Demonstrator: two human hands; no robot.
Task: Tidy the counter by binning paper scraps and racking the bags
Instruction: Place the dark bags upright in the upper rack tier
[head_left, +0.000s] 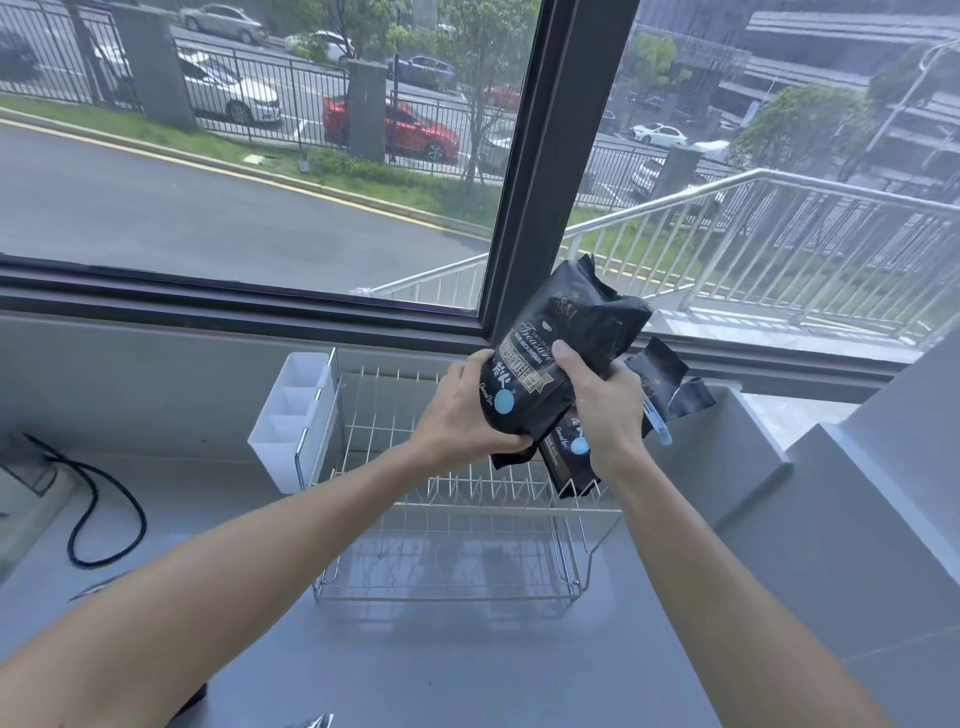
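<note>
Grey table (467, 675) under a big window (260, 156), street and parked cars outside. I've got a black coffee bag (561, 353) gripped with both hands, held up over the right side of the wire dish rack (457, 519). My left hand (462, 410) wraps the bag's lower left edge, fingers curled under its bottom. My right hand (602, 410) clamps the bag's right side, thumb across the front label. Bag is tilted, top leaning right toward the window frame, crumpled at the top. It has gold print and a pale blue round sticker.

Second black bag (571, 457) already stands in the rack's right end, bottom between the wire prongs, mostly hidden behind my right hand. Same blue sticker on it. Third black bag (670, 379) sits just behind my right hand, top edge folded; can't tell whether it's in the rack or leaning on the ledge. Blue clip (657, 423) shows beside my right hand's knuckles, touching that bag.

Rest of rack holds nothing else that I can see. White plastic caddy (291, 415) hangs on the rack's left end, three compartments, nothing showing in them.

Black cable (104, 514) loops on the table far left, well apart from the rack. Grey stepped ledge (831, 493) on the right.
</note>
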